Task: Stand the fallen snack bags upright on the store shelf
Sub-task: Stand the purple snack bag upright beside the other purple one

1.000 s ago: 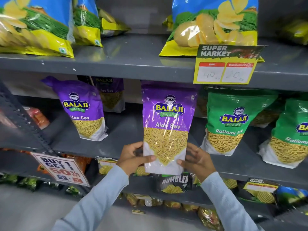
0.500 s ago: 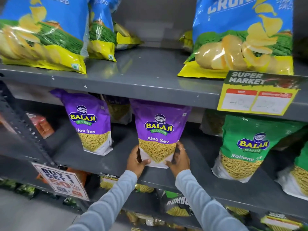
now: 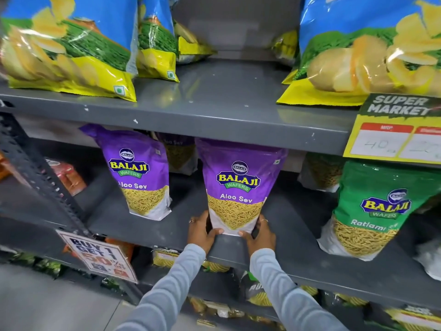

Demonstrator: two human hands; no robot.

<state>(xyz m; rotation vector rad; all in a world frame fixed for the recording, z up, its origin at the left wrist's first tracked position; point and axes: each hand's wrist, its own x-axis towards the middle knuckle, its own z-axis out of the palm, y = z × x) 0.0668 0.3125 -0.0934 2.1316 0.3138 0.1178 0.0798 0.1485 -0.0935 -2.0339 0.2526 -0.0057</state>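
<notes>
On the middle shelf (image 3: 298, 225) our left hand (image 3: 200, 231) and right hand (image 3: 261, 235) grip the purple snack bag (image 3: 238, 185) upright, top toward twelve o'clock.

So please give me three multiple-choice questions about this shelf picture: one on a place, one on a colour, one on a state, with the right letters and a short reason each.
1. Where does the Aloo Sev bag in the hands stand?
A. top shelf
B. middle shelf
C. floor

2. What colour is the Ratlami bag?
A. green
B. red
C. black

3. How do the left hand and right hand hold the bag?
A. both at its base, one on each side
B. one hand only
C. both at its top

Answers:
1 B, its base rests on the middle shelf near the front edge.
2 A, its upper part is green.
3 A, each grip closes on a bottom corner.
</notes>
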